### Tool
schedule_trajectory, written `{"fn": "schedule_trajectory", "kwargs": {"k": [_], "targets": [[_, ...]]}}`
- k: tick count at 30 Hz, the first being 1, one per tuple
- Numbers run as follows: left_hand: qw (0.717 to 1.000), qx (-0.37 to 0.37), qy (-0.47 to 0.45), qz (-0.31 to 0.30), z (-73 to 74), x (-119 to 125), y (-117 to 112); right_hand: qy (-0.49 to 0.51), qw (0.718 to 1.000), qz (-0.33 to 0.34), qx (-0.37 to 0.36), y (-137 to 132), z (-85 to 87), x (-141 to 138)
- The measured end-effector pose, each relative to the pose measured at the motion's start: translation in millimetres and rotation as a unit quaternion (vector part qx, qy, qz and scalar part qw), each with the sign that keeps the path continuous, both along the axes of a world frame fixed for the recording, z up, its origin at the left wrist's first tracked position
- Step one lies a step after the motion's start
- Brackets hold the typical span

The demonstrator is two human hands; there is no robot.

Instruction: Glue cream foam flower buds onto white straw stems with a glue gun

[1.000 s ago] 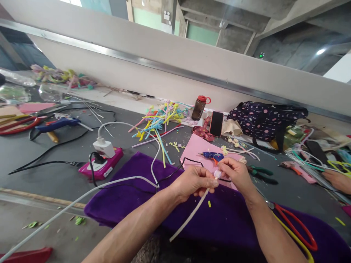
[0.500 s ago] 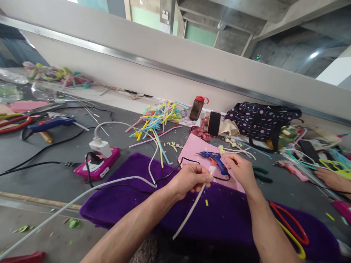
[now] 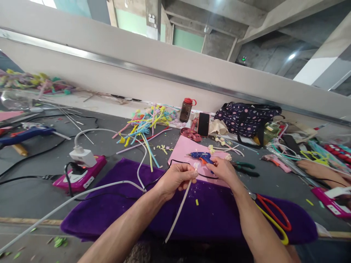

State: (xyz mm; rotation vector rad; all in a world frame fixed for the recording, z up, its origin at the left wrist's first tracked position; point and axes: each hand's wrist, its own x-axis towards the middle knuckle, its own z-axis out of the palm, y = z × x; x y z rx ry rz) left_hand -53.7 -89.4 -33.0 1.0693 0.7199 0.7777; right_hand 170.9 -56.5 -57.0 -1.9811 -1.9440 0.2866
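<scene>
Between the thumb and fingers of my left hand (image 3: 178,177) is a white fuzzy stem (image 3: 179,212), its lower end hanging over the purple cloth (image 3: 214,215). A small whitish tuft (image 3: 196,166) tops the stem, just above my fingertips. My right hand (image 3: 223,170) has its fingers closed round the handle of a blue glue gun (image 3: 201,156), hiding most of the grip. The gun lies over a pink sheet (image 3: 179,148), nozzle pointing left. Dark green-handled pliers (image 3: 246,168) rest right of my right hand.
Red and yellow-handled scissors (image 3: 274,213) lie by my right forearm. A magenta power strip (image 3: 82,177) with cables is at left. Colourful fuzzy stems (image 3: 148,126), a bottle (image 3: 186,109) and a phone (image 3: 203,124) stand behind. Another person's hand (image 3: 312,170) is at right.
My right hand has moved in from beside the glue gun onto its handle. My left hand still holds the white stem. The whole view has shifted, so things appear farther left.
</scene>
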Motion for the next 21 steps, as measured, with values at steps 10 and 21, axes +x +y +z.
{"fn": "schedule_trajectory", "kwargs": {"k": [10,21], "targets": [[1.000,0.012,0.006,-0.015,-0.7,0.7,-1.2,-0.015,0.999,-0.026,0.031,4.4,1.1,5.6],[0.998,0.003,0.028,-0.057,-8.6,8.4,-10.2,-0.018,0.999,0.001,0.036,5.3,-12.8,7.4]]}}
